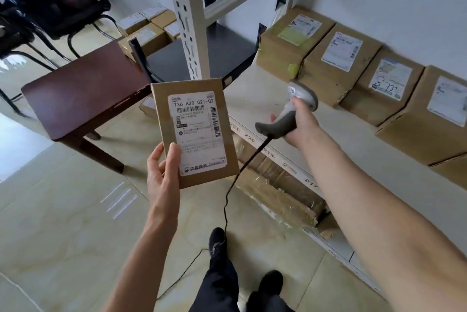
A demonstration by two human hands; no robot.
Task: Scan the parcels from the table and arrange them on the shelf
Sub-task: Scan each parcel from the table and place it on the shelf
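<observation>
Left hand (161, 172) grips the flat brown cardboard parcel (194, 132) upright beside the shelf's front edge (255, 140); right hand (300, 122), gripping the grey corded scanner (290, 112), should aim squarely at the white label's barcode (190, 109).

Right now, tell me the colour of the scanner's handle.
Dark grey handle on a light grey scanner, seen in the head view.
</observation>
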